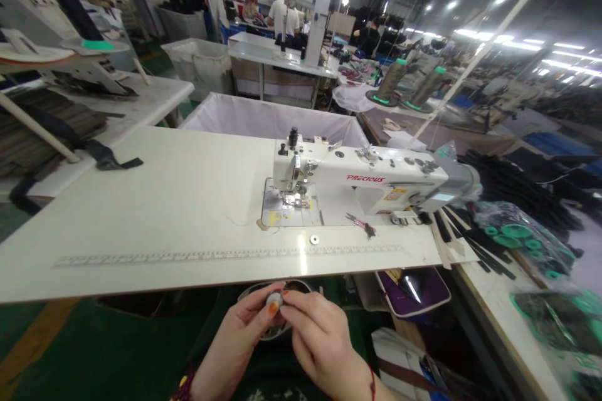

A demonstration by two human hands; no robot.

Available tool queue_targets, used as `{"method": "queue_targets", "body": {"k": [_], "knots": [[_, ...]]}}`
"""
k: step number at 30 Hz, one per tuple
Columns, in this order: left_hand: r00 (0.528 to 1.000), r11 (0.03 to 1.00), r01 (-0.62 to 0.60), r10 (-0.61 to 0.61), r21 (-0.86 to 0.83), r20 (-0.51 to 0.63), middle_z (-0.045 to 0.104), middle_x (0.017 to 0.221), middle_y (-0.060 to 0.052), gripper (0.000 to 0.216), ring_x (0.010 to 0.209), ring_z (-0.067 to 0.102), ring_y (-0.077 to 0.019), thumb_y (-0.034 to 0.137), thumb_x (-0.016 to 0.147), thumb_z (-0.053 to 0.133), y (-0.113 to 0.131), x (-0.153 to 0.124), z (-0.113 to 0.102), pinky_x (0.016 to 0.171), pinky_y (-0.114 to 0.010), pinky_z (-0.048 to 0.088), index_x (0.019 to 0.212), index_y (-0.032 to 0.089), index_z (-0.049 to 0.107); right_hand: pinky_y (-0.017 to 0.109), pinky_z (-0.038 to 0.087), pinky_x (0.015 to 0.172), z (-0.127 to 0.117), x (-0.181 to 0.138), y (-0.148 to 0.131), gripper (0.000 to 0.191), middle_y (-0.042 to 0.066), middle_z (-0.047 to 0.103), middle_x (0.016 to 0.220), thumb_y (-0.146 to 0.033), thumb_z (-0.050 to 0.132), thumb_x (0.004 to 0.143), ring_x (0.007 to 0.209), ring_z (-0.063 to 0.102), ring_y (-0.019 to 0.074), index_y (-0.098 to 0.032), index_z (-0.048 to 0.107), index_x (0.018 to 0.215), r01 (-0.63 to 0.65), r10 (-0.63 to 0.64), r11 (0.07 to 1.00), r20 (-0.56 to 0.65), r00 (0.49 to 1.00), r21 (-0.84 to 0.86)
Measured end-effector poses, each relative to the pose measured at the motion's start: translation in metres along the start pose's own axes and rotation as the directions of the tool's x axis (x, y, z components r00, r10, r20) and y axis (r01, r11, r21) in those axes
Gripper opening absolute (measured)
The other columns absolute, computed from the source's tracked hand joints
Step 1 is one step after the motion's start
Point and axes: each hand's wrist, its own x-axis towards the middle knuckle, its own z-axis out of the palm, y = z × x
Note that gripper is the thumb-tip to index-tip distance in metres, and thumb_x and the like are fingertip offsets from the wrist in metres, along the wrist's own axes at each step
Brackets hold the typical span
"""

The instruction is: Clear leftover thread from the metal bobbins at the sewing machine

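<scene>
My left hand (237, 338) and my right hand (320, 341) meet below the front edge of the white sewing table (179, 200). Together their fingertips pinch a small round silvery object (275, 302), possibly a bobbin; I cannot tell exactly what it is. Under the hands sits a small tray or bowl (282, 291), mostly hidden. On the table stands a white sewing machine (362, 182) marked PRECIOUS. Small snips (360, 223) lie beside its base, and a small metal disc (314, 239) lies near a ruler strip (226, 255) along the front edge.
A white fabric-lined bin (273, 119) stands behind the table. Black straps (475, 241) and bagged green parts (522, 238) cover the right bench. Thread cones (390, 81) stand at the back. Dark webbing (101, 156) lies on the left table. People work far behind.
</scene>
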Motion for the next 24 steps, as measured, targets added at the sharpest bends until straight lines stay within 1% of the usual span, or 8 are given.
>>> {"method": "queue_targets", "body": {"k": [4,7,9,12,14,17,21,24], "knots": [[0.998,0.992,-0.053,0.057,0.118,-0.034,0.076,0.1,-0.006,0.039,0.082,0.07,-0.0206,0.038,0.072,0.075,0.005,-0.001,-0.004,0.08,-0.031,0.057,0.108,0.023,0.071,0.035,0.051,0.09,0.003,-0.003,-0.001,0.042,0.008,0.06,0.117,-0.001,0.046,0.084,0.108,0.058,0.0189,-0.023,0.055,0.118,-0.137,0.174,0.962,-0.147,0.974,0.234],[0.997,0.974,-0.069,0.072,0.216,-0.004,0.075,0.101,-0.007,0.038,0.085,0.07,-0.0236,0.04,0.073,0.074,0.008,-0.003,-0.008,0.082,-0.034,0.057,0.107,0.023,0.071,0.032,0.052,0.086,0.003,-0.003,-0.002,0.036,0.007,0.059,0.113,-0.003,0.046,0.087,0.104,0.058,0.0179,-0.025,0.057,0.114,-0.208,0.283,0.912,-0.176,0.943,0.354],[0.998,0.97,-0.06,0.058,0.238,0.015,0.075,0.101,-0.007,0.039,0.085,0.069,-0.024,0.04,0.074,0.073,0.008,-0.004,-0.01,0.082,-0.036,0.056,0.109,0.023,0.07,0.029,0.053,0.078,0.003,-0.002,-0.003,0.037,0.006,0.057,0.114,-0.005,0.047,0.087,0.096,0.06,0.0162,-0.026,0.056,0.116,-0.222,0.311,0.892,-0.178,0.934,0.394],[0.998,0.984,-0.039,0.029,0.174,0.061,0.075,0.102,-0.006,0.041,0.082,0.068,-0.0221,0.039,0.076,0.071,0.007,-0.003,-0.009,0.083,-0.037,0.055,0.114,0.024,0.068,0.026,0.053,0.069,0.002,0.0,-0.006,0.044,0.007,0.052,0.119,-0.009,0.054,0.085,0.086,0.059,0.0141,-0.028,0.05,0.125,-0.214,0.291,0.896,-0.151,0.945,0.389],[0.993,0.996,-0.006,-0.005,0.094,0.116,0.074,0.106,-0.006,0.038,0.087,0.067,-0.0218,0.037,0.078,0.07,0.008,-0.004,-0.005,0.087,-0.037,0.052,0.115,0.026,0.068,0.029,0.053,0.074,0.002,0.004,-0.007,0.048,0.007,0.051,0.118,-0.012,0.059,0.084,0.088,0.058,0.0154,-0.029,0.048,0.128,-0.226,0.28,0.909,-0.11,0.954,0.351],[0.976,0.999,0.043,-0.039,-0.014,0.216,0.07,0.113,-0.006,0.034,0.096,0.063,-0.0213,0.033,0.084,0.064,0.013,-0.005,0.003,0.088,-0.034,0.05,0.117,0.026,0.067,0.032,0.051,0.078,0.004,0.01,-0.008,0.042,0.006,0.051,0.113,-0.016,0.063,0.083,0.086,0.056,0.0161,-0.029,0.055,0.122,-0.291,0.316,0.909,-0.037,0.948,0.297],[0.95,0.983,0.123,-0.077,-0.134,0.304,0.07,0.107,-0.009,0.032,0.083,0.06,-0.0146,0.026,0.089,0.058,0.015,-0.006,0.006,0.076,-0.026,0.049,0.119,0.021,0.065,0.032,0.05,0.074,0.006,0.014,-0.008,0.032,0.005,0.051,0.109,-0.017,0.063,0.083,0.08,0.055,0.0147,-0.028,0.062,0.113,-0.352,0.367,0.89,0.003,0.93,0.291],[0.932,0.962,0.185,-0.108,-0.199,0.345,0.069,0.101,-0.009,0.03,0.078,0.058,-0.0115,0.021,0.092,0.054,0.012,-0.006,0.003,0.073,-0.024,0.048,0.119,0.019,0.065,0.031,0.05,0.073,0.007,0.013,-0.008,0.03,0.004,0.052,0.106,-0.015,0.061,0.083,0.079,0.055,0.0144,-0.027,0.063,0.11,-0.375,0.394,0.876,-0.002,0.919,0.303]]}}
